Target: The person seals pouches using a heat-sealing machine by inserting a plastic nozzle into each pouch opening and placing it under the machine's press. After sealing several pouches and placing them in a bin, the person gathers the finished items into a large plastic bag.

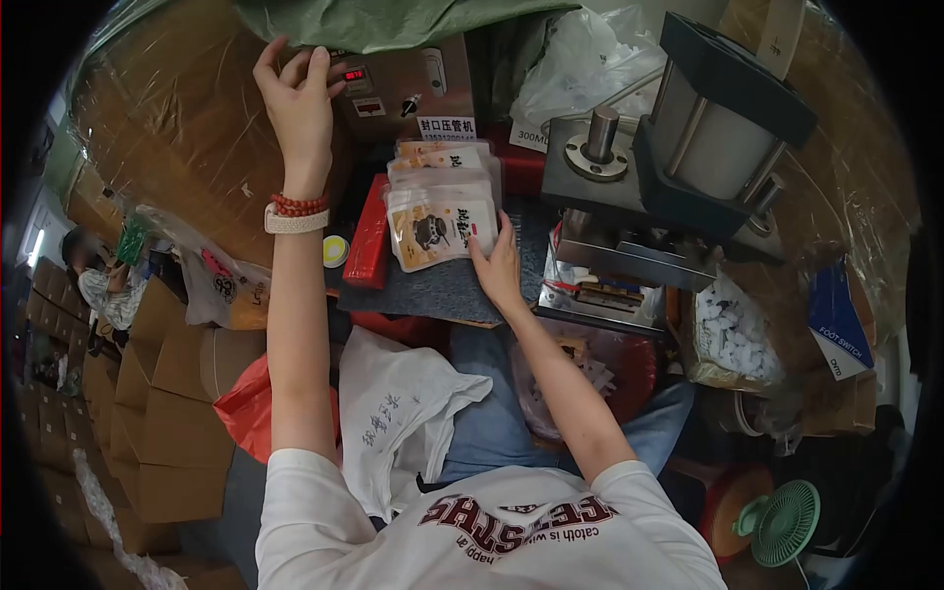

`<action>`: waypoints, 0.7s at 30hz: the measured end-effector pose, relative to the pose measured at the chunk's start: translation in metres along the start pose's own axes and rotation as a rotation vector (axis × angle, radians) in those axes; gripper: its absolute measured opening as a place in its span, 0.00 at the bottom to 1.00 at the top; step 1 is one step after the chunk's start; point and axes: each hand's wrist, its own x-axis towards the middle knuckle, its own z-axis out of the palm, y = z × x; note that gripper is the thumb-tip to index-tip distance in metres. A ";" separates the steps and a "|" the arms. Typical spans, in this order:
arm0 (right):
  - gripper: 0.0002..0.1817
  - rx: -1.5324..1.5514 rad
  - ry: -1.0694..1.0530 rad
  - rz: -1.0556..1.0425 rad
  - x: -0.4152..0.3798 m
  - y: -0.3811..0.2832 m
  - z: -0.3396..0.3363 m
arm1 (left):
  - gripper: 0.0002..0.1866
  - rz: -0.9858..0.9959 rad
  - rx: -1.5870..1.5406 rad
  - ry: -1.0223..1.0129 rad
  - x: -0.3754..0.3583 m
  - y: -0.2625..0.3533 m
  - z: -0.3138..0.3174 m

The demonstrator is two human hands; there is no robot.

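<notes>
My left hand [298, 108] is raised at the upper left, in front of the metal control box [403, 84] with a red digital display. Its fingers are apart and slightly bent, with nothing visible in them. A stack of clear plastic pouches with printed orange-and-white fronts [433, 231] lies overlapped on the dark mat [423, 295]. My right hand [501, 270] grips the stack's right edge, its thumb on the top pouch and its fingers along the side. A red block [367, 246] borders the mat on the left.
A heavy press [688, 147] stands at the right over metal tooling [600, 295]. A bag of small white pieces [733, 329] is beside it. Green sheeting [413, 22] hangs above. A white plastic bag [393, 413] covers my lap; a green fan [787, 521] is lower right.
</notes>
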 end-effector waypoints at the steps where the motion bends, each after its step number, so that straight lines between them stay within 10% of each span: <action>1: 0.36 -0.008 0.022 -0.023 -0.001 0.000 0.000 | 0.27 0.102 0.123 0.078 -0.009 -0.004 0.002; 8: 0.30 -0.066 0.071 -0.017 -0.012 -0.002 -0.008 | 0.28 0.397 1.156 -0.166 -0.126 -0.098 0.004; 9: 0.27 -0.067 0.056 -0.006 -0.012 -0.003 -0.008 | 0.28 0.392 1.155 -0.169 -0.143 -0.130 -0.004; 11: 0.25 -0.065 0.047 0.003 -0.010 -0.005 -0.009 | 0.33 -0.256 0.873 -0.141 -0.162 -0.179 -0.020; 14: 0.21 -0.052 0.060 0.006 -0.006 -0.004 -0.007 | 0.35 -0.482 1.003 -0.262 -0.161 -0.123 -0.015; 21: 0.20 0.038 0.049 0.057 -0.018 -0.010 -0.015 | 0.32 -0.210 1.088 -0.339 -0.164 -0.141 -0.018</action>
